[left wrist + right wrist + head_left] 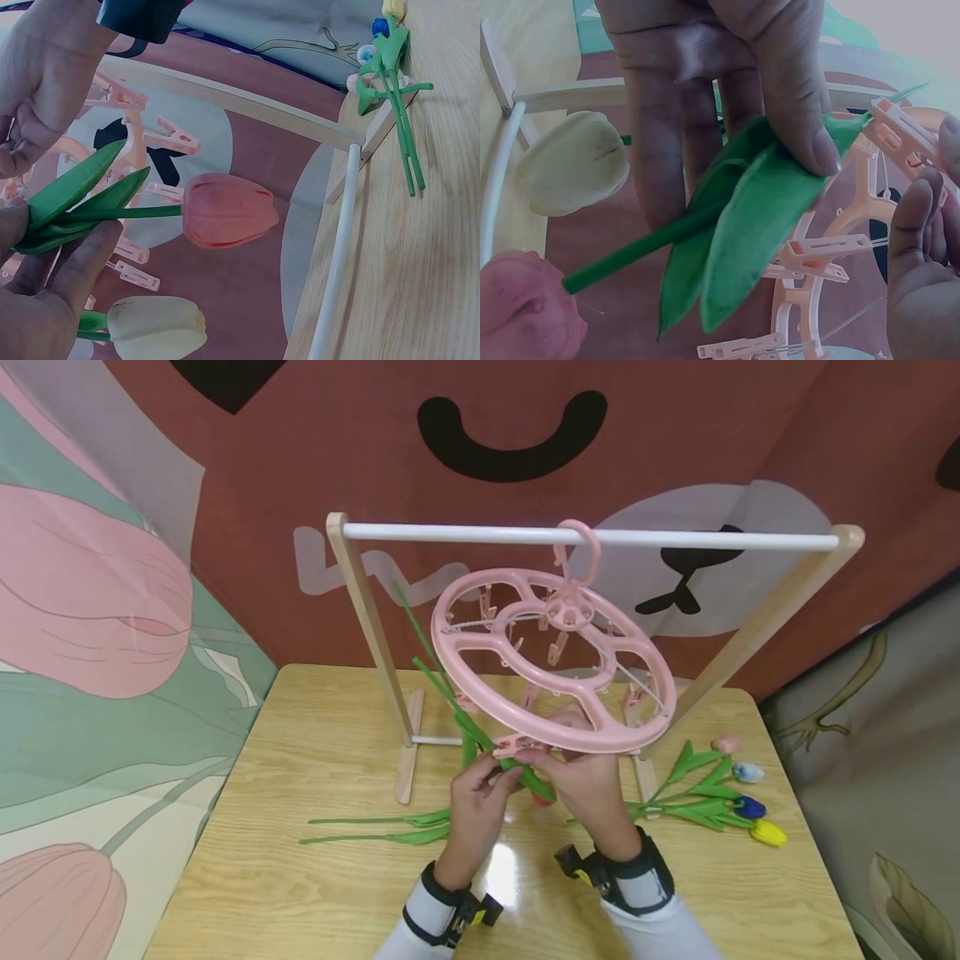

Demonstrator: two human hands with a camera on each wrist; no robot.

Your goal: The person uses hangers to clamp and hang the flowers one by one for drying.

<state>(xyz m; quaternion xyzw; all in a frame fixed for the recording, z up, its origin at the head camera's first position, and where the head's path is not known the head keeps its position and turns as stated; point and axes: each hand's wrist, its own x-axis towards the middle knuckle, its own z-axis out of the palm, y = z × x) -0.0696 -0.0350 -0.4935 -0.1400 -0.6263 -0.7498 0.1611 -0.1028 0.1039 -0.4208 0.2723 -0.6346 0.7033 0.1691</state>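
My left hand (480,802) pinches the green leaves and stem of a pink artificial tulip (229,210), whose bloom points downward. A pink clothespin (900,139) on the rim of a round pink hanger (487,681) meets the stem just above the leaves. Whether its jaws grip the stem, I cannot tell. The fingers of my right hand (592,785) pinch the clothespin's handle end. Beside the pink tulip a cream tulip (157,330) hangs bloom down; where its stem is held is hidden in the wrist views.
The hanger hooks over the white bar (465,533) of a wooden-legged rack (367,618). Several colored tulips (705,797) lie on the table's right side. Two green stems (352,821) lie at left, their far ends hidden by my left hand. A printed cloth backdrop (300,435) stands behind.
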